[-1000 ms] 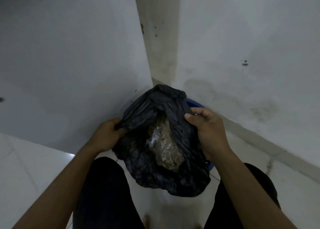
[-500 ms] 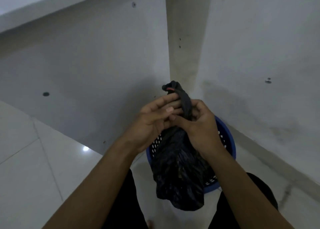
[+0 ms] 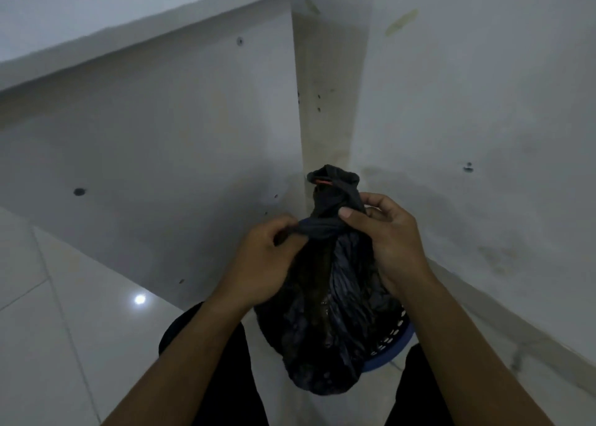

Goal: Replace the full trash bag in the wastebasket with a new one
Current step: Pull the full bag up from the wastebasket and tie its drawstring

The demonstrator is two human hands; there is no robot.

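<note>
A full black trash bag (image 3: 325, 322) hangs in front of me, its top bunched into a neck with a band of plastic wound around it. My left hand (image 3: 264, 264) grips the end of that band, left of the neck. The neck itself is held from the right by my right hand (image 3: 387, 242), thumb pressed on the wrap. Behind and under the bag, only a piece of the blue perforated wastebasket (image 3: 395, 338) shows at the lower right.
White walls meet in a corner right behind the bag, with a baseboard (image 3: 503, 325) along the right wall. Glossy white floor tiles (image 3: 64, 329) spread to the left. My dark-clothed knees (image 3: 209, 377) frame the bag at the bottom.
One second ago the bag's mouth was open, showing trash inside. Both hands have since gathered the top shut and wound a strip around the neck; the left hand now pulls it leftward.
</note>
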